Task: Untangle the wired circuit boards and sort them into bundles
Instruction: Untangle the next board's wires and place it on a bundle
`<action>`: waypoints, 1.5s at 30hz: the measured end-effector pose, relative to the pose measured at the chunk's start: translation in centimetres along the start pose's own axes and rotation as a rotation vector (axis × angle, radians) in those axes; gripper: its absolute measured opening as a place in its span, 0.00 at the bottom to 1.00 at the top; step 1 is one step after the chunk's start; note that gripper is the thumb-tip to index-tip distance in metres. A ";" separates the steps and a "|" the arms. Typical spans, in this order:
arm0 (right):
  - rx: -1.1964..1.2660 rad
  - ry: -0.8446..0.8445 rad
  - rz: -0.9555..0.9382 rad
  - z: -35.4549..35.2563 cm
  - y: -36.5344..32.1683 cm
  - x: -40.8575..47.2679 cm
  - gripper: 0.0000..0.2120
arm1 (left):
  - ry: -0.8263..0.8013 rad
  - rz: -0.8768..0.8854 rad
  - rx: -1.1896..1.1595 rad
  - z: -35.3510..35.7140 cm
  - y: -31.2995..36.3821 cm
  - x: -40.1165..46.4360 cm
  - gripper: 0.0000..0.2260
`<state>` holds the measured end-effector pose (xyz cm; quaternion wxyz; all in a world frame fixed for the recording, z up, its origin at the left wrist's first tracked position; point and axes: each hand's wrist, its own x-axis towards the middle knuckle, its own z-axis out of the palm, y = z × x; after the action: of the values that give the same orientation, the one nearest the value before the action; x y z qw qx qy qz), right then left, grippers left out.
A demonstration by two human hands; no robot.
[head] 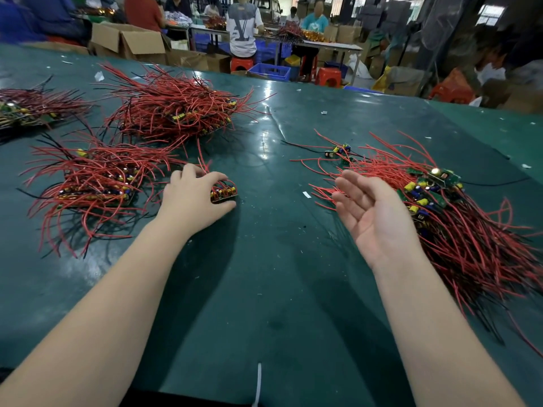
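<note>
My left hand (194, 198) grips a small stack of circuit boards (224, 194) with red wires, resting on the green table (264, 274) to the right of a sorted bundle (97, 183). My right hand (373, 212) hovers palm-up with fingers apart and holds nothing, right beside the tangled pile of boards and red and black wires (458, 224) at the right. A larger bundle (176, 110) lies further back. Another bundle (32, 108) sits at the far left edge.
A couple of loose boards (340, 151) lie behind the right pile. Small white scraps (307, 195) dot the table. Beyond the table's far edge are cardboard boxes (129, 42), blue crates (270, 71), red stools (329, 76) and people seated at other tables.
</note>
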<state>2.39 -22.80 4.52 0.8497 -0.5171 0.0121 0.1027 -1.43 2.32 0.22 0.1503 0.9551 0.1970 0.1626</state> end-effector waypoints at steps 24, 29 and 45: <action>-0.270 -0.138 -0.100 1.0 3.6 0.8 0.04 | 0.174 0.610 -0.624 -0.3 6.4 -3.3 0.21; -0.145 -0.218 -0.026 1.1 3.2 0.6 0.01 | 0.142 0.634 -0.541 0.3 6.2 -3.3 0.29; -0.037 -0.373 0.153 1.4 2.4 -0.2 0.00 | 0.152 0.647 -0.591 0.3 5.8 -3.1 0.31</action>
<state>1.63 -20.49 3.10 0.8173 -0.5019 -0.1082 0.2613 -2.11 -4.18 1.25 0.3431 0.8690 -0.1563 0.3205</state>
